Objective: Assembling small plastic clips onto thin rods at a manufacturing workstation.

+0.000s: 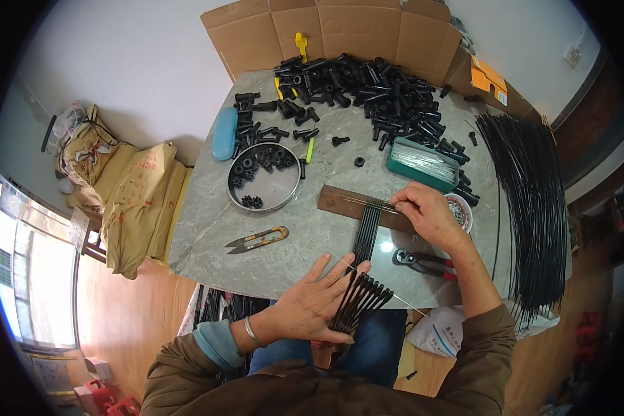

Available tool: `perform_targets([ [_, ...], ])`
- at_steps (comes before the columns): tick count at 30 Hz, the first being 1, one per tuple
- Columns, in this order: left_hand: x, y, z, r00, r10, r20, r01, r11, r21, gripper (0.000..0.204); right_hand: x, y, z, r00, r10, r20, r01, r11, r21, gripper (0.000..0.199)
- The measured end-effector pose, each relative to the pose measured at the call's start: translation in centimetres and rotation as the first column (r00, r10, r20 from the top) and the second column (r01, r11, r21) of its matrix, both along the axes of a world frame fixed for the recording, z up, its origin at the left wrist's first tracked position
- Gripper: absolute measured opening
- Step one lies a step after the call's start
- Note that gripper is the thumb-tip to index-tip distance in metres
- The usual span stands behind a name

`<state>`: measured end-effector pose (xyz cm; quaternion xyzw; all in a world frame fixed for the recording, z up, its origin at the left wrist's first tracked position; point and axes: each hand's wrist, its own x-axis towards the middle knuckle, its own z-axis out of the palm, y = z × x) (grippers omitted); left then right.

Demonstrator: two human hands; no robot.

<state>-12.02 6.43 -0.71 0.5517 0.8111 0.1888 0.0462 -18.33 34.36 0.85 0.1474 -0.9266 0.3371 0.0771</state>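
A row of thin black rods runs side by side from a brown wooden board toward me. Their near ends form a fan of black loops, with a thin wire passing across. My left hand lies against these rods near the table's front edge, fingers stretched and spread, thumb nearest me. Above the board, my right hand pinches thin metal wires that cross the rods' far ends. How its fingertips close on them is partly hidden.
Black plastic fittings are heaped at the back. Around the work lie a round metal tray, thread snips, red-handled pliers, a green box of pale strips and a bowl. Long black rods cover the right side.
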Motion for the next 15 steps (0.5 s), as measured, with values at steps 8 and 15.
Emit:
perform_targets([
  [8,0.0,-0.2,0.0,1.0,0.002,-0.001,-0.002,1.0,-0.009,0.094,-0.2,-0.6,0.2,1.0,-0.002,0.01,0.002,1.0,0.018,0.008],
  [15,-0.2,0.0,0.3,0.999,-0.021,0.032,0.022,0.999,-0.027,0.094,-0.1,-1.4,-0.9,0.983,-0.15,-0.102,0.149,0.989,-0.02,0.006],
])
